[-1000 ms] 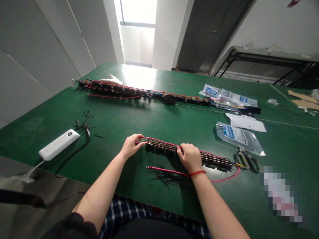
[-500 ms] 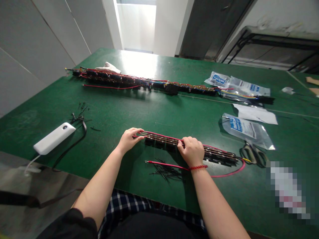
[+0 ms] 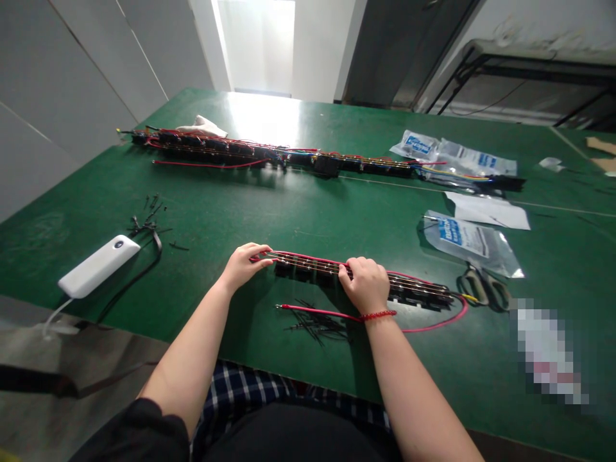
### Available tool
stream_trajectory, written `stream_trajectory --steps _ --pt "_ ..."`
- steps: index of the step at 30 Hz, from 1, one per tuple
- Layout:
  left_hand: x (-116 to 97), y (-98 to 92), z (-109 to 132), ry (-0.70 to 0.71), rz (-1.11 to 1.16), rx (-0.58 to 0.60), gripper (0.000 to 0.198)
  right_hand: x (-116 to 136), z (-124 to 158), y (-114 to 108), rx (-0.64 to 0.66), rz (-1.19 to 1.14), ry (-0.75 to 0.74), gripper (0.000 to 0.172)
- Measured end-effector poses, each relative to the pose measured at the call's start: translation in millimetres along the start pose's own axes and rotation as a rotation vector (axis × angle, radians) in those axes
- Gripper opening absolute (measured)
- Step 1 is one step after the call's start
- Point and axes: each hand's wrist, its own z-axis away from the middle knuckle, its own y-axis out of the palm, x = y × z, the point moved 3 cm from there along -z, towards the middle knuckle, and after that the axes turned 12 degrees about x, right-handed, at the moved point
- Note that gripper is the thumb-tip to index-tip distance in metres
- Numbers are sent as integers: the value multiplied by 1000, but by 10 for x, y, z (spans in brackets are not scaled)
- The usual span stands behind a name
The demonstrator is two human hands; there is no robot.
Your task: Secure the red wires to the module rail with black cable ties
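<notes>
A strip of black connectors on parallel wires with a red wire along it, a wiring harness [image 3: 308, 265], lies across the green table in front of me. My left hand [image 3: 243, 265] pinches its left end. My right hand [image 3: 366, 284] grips it further along, fingers curled over the wires. Its right part [image 3: 418, 292] extends past that hand, and a loop of red wire [image 3: 436, 324] curves below it. Just below the harness lie a loose red wire [image 3: 317, 314] and a pile of thin black cable ties [image 3: 317, 327], near my right wrist.
A longer harness [image 3: 269, 156] lies across the far table. Scissors [image 3: 484, 289], plastic bags [image 3: 471, 240] and white paper [image 3: 488, 212] sit on the right. A white power bank [image 3: 99, 265] with cables and scattered black ties [image 3: 149, 221] sits left. A blurred patch covers the lower right.
The whole scene has shifted slightly up and left in the view. Both hands keep their hold on the harness, with no clear change in their grip.
</notes>
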Motion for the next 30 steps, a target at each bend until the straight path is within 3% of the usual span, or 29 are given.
stream_trajectory --steps 19,30 --pt "-37 -29 24 25 49 44 36 33 22 -64 21 -50 -77 33" --pt "-15 -23 3 55 17 72 33 724 -200 -184 153 -250 -356 43"
